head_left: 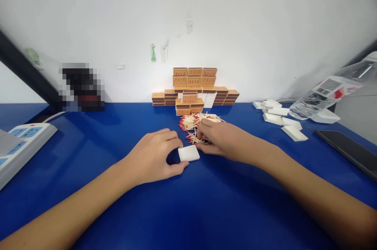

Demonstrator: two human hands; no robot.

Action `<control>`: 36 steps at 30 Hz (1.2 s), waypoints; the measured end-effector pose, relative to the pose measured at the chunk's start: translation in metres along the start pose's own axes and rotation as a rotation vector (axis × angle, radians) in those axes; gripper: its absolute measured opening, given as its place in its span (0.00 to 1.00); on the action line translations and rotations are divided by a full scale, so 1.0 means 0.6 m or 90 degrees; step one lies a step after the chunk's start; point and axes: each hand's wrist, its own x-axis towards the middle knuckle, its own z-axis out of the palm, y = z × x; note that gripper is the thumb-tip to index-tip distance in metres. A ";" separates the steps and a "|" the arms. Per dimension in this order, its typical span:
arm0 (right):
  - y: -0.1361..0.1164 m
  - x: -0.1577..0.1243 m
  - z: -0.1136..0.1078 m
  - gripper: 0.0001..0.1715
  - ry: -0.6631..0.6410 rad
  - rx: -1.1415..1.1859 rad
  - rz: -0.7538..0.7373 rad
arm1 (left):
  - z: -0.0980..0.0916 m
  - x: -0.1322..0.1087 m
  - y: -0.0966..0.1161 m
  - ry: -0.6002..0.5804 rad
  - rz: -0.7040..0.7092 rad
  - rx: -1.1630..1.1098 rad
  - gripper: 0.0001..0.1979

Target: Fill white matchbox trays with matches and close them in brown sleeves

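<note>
A small white matchbox tray [189, 153] lies on the blue table [206, 203] in front of me. My left hand [154, 155] curls round its left side, thumb and fingers touching its edges. My right hand [224, 140] rests just right of the tray, its fingers bent down into a loose pile of red-tipped matches [196, 122]. Some matches lie under those fingers; whether any are pinched is hidden. Behind the pile stands a stack of orange matchboxes [194, 90] against the white wall.
Several empty white trays [279, 118] lie at the right, beside a tilted plastic water bottle [324, 94]. A dark phone [347, 147] lies at the far right edge. A white power strip [22, 144] sits at the left.
</note>
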 end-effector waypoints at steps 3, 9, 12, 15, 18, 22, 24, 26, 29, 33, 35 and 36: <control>0.000 0.003 0.004 0.08 0.010 0.004 -0.014 | 0.000 0.000 0.000 -0.004 -0.004 -0.002 0.09; 0.000 0.012 0.012 0.09 0.002 0.000 -0.011 | -0.001 -0.001 0.001 -0.002 0.008 0.017 0.10; -0.002 0.013 0.011 0.07 -0.011 0.001 0.004 | -0.001 -0.001 0.002 -0.001 0.012 0.018 0.10; -0.003 0.011 0.007 0.08 -0.012 0.010 0.010 | -0.001 0.000 0.002 0.000 0.010 0.011 0.10; 0.001 0.008 0.006 0.07 0.007 0.006 0.002 | 0.000 -0.001 0.002 0.002 0.007 0.009 0.10; 0.011 0.001 0.004 0.05 0.069 -0.049 -0.018 | 0.002 -0.001 0.000 0.007 0.005 0.011 0.10; 0.013 -0.005 0.001 0.04 0.088 -0.044 -0.040 | 0.003 -0.001 -0.001 0.009 0.006 0.013 0.11; 0.010 -0.011 -0.003 0.04 0.104 -0.036 -0.058 | 0.003 -0.001 -0.002 0.009 0.006 0.011 0.12; -0.003 -0.017 -0.003 0.04 0.115 -0.066 -0.070 | 0.002 -0.002 -0.003 0.006 0.004 0.006 0.12; -0.029 -0.016 0.011 0.05 0.088 -0.161 -0.090 | 0.002 -0.001 0.001 -0.001 0.002 0.009 0.12; -0.040 -0.013 0.018 0.06 0.074 -0.197 -0.102 | 0.002 0.000 0.003 -0.002 0.009 0.015 0.11; -0.045 -0.012 0.020 0.08 0.068 -0.200 -0.105 | 0.003 0.000 0.003 -0.002 0.012 0.018 0.12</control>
